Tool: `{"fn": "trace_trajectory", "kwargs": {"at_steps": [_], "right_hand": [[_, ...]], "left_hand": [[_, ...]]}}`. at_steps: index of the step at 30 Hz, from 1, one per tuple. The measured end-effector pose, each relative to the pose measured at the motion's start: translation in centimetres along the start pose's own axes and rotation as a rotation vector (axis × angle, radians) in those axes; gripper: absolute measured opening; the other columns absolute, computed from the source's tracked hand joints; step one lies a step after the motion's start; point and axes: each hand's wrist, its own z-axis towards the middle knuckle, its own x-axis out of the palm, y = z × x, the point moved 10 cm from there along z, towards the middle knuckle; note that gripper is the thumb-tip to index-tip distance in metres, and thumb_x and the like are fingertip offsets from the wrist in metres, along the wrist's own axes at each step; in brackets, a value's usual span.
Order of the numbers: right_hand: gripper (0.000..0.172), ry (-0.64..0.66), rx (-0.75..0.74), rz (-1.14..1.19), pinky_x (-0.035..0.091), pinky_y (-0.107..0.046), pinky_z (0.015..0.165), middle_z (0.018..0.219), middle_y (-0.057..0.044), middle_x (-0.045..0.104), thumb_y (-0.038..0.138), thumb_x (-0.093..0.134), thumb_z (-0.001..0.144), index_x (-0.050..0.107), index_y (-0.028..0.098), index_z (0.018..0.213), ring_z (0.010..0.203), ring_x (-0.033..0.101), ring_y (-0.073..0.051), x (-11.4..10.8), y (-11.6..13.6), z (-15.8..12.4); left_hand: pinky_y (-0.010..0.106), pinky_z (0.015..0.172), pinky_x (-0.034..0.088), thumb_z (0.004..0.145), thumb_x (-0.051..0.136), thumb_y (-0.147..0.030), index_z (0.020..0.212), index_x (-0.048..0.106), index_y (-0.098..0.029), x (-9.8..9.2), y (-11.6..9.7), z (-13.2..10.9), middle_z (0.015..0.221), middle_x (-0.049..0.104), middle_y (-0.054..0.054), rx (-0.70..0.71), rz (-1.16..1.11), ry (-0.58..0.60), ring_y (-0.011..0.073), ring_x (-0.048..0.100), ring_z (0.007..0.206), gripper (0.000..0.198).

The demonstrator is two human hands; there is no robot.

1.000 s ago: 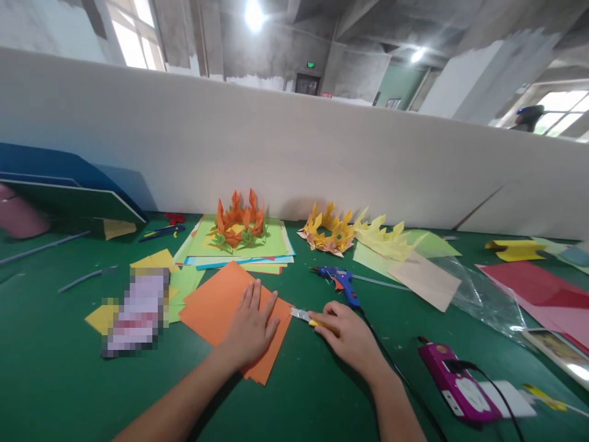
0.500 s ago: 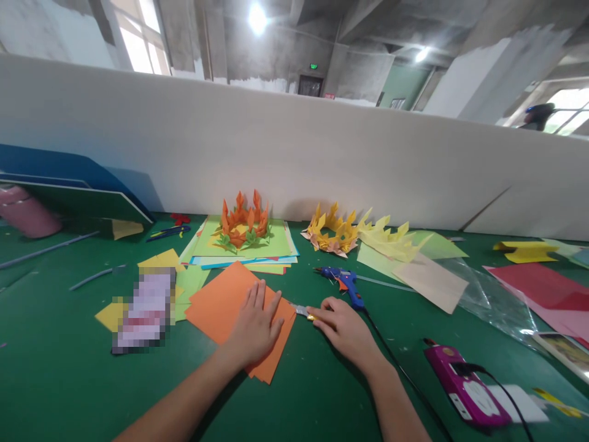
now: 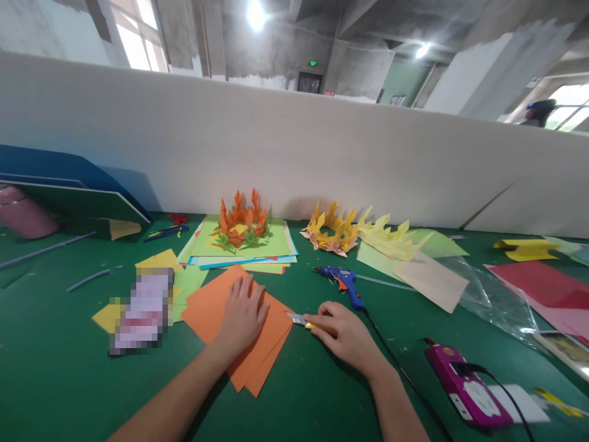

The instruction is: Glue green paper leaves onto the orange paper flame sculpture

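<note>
The left forearm (image 3: 184,390), at lower left of centre, is bare and slender, tapering smoothly to a narrow wrist (image 3: 224,356); the right forearm (image 3: 393,396), at lower right of centre, is bare too and similarly slim. The left grip (image 3: 242,316) and right grip (image 3: 340,328), near mid-frame, are bare human hands with slim, rounded fingers (image 3: 246,293); nail details are too small to tell
</note>
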Motion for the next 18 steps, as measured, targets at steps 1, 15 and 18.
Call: {"fn": "trace_trajectory", "kwargs": {"at_steps": [1,15,18], "right_hand": [[0.027,0.001,0.000,-0.002,0.045,-0.028,0.068,0.087,-0.005,0.060,0.022,0.050,0.087,0.067,0.027,0.108,0.081,0.056,-0.017,0.0,0.0,0.0],[0.025,0.027,0.004,-0.066,0.044,-0.028,0.069,0.089,-0.006,0.060,0.022,0.050,0.088,0.067,0.026,0.105,0.082,0.056,-0.018,-0.6,0.8,-0.3],[0.026,0.057,-0.012,-0.068,0.044,-0.028,0.070,0.090,-0.006,0.060,0.022,0.049,0.089,0.065,0.026,0.109,0.083,0.055,-0.018,0.1,1.3,0.2]], "left_hand": [[0.053,0.097,0.039,0.087,0.042,-0.033,0.106,0.063,-0.015,0.2,0.1,-0.1,0.126,0.055,0.019,-0.018,0.022,0.013,0.0362,0.046,0.120,0.033],[0.052,0.104,0.032,0.091,0.027,-0.040,0.127,0.048,-0.002,2.3,1.1,-0.5,0.137,0.046,0.023,-0.060,0.032,0.034,0.0344,0.037,0.130,0.057],[0.051,0.105,0.031,0.091,0.024,-0.040,0.128,0.047,-0.002,2.8,1.2,-0.6,0.138,0.044,0.022,-0.057,0.031,0.041,0.0329,0.035,0.131,0.058]]}}
